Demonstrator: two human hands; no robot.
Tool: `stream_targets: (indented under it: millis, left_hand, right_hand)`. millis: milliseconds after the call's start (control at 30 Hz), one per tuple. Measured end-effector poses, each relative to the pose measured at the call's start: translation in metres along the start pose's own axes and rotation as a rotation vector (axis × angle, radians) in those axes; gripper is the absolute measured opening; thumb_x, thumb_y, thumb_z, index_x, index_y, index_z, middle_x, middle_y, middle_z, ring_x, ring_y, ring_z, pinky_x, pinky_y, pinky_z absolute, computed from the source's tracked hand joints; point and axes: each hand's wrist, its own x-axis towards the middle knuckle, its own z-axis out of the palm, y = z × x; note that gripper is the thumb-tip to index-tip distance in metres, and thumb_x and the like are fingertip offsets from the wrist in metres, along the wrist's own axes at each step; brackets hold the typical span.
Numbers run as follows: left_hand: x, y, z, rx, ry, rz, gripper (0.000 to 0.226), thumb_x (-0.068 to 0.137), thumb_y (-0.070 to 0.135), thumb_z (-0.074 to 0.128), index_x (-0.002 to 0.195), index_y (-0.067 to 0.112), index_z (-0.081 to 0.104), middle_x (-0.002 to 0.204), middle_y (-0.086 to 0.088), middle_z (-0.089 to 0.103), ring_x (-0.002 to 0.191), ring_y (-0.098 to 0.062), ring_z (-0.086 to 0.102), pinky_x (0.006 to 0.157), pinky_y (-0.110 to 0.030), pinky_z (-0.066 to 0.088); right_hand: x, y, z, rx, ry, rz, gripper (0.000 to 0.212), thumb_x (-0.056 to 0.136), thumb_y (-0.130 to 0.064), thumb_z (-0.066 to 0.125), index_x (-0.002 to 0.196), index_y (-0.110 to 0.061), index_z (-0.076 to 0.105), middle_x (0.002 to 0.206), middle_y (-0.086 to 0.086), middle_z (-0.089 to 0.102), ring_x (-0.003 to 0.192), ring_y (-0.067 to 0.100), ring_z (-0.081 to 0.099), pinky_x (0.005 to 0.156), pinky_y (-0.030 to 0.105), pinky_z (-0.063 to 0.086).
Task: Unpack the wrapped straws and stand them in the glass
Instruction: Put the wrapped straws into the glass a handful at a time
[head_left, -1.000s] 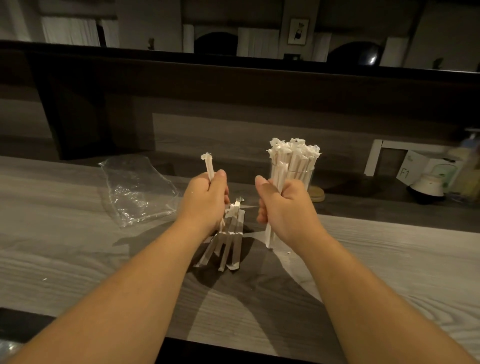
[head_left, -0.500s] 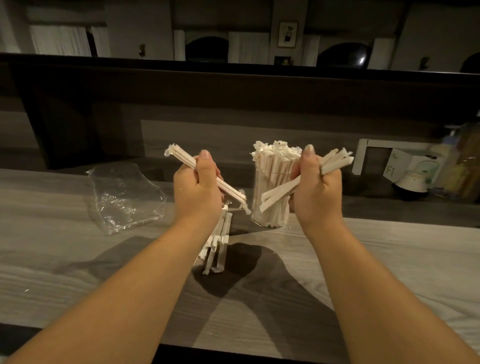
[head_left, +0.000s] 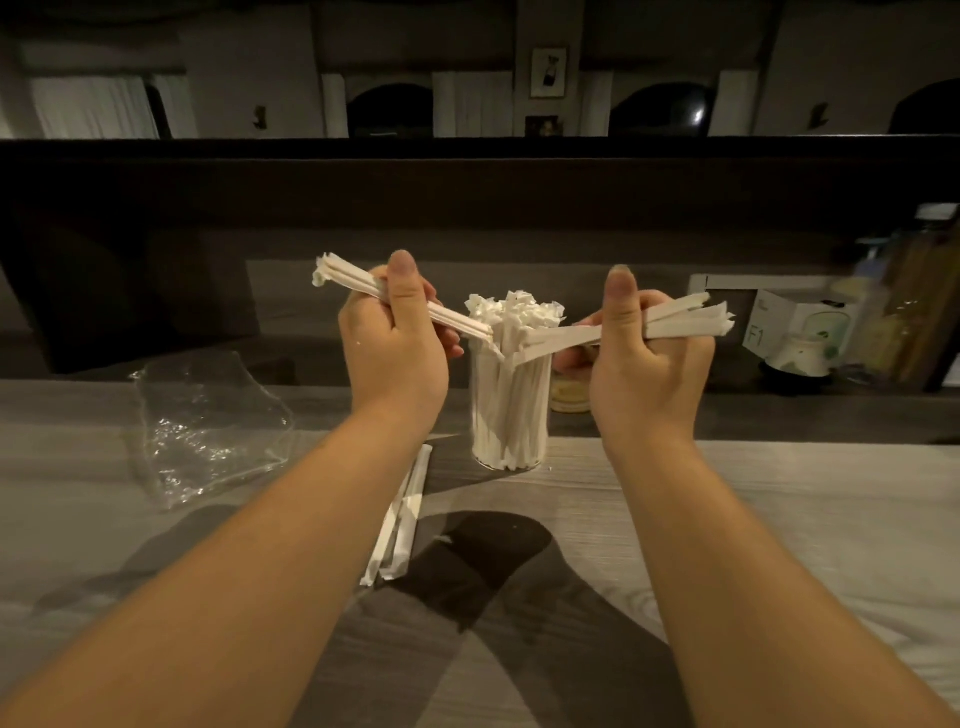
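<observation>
Your left hand (head_left: 395, 338) is raised above the table (head_left: 779, 519), its grip clenched round a small bundle of wrapped straws (head_left: 363, 283) that slants down toward the glass (head_left: 511, 405), thumb pointing up. Your right hand (head_left: 649, 353) mirrors it, grasping a second bundle (head_left: 685, 322) whose inner ends reach over the glass rim from the right. The inner ends of both bundles meet just at the mouth of the glass.

The glass stands upright between your wrists, near the table's far edge, already packed with wrapped straws, their crumpled paper tops (head_left: 514, 312) sticking out above the rim. A few loose wrapped straws (head_left: 400, 519) lie flat on the table below your left forearm, just beside the glass's foot.

To the left, well apart from the glass, a crumpled clear plastic bag (head_left: 208, 421) lies on the table. Beyond the far edge to the right, on a lower, darker surface, sit a white box (head_left: 779, 322) and a small white pot (head_left: 795, 353).
</observation>
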Motion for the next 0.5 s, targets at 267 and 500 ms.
stream_targets:
  millis: [267, 500]
  left_hand:
    - [-0.002, -0.018, 0.004, -0.004, 0.015, -0.016, 0.036, 0.103, 0.05, 0.037, 0.086, 0.025, 0.055, 0.086, -0.005, 0.068, 0.078, -0.019, 0.072, 0.062, -0.015, 0.055]
    - [-0.003, -0.029, -0.004, 0.0, -0.04, 0.082, 0.04, 0.104, 0.045, 0.04, 0.086, 0.016, 0.061, 0.083, -0.007, 0.073, 0.075, -0.018, 0.073, 0.067, -0.027, 0.061]
  right_hand:
    - [0.003, 0.005, 0.004, 0.025, -0.04, -0.001, 0.031, 0.093, -0.042, 0.062, 0.075, -0.017, 0.062, 0.067, 0.001, 0.069, 0.062, 0.018, 0.074, 0.06, 0.034, 0.063]
    - [0.004, 0.009, 0.007, -0.084, -0.104, -0.049, 0.018, 0.086, -0.036, 0.073, 0.077, -0.025, 0.062, 0.071, -0.001, 0.072, 0.064, 0.009, 0.074, 0.059, 0.023, 0.06]
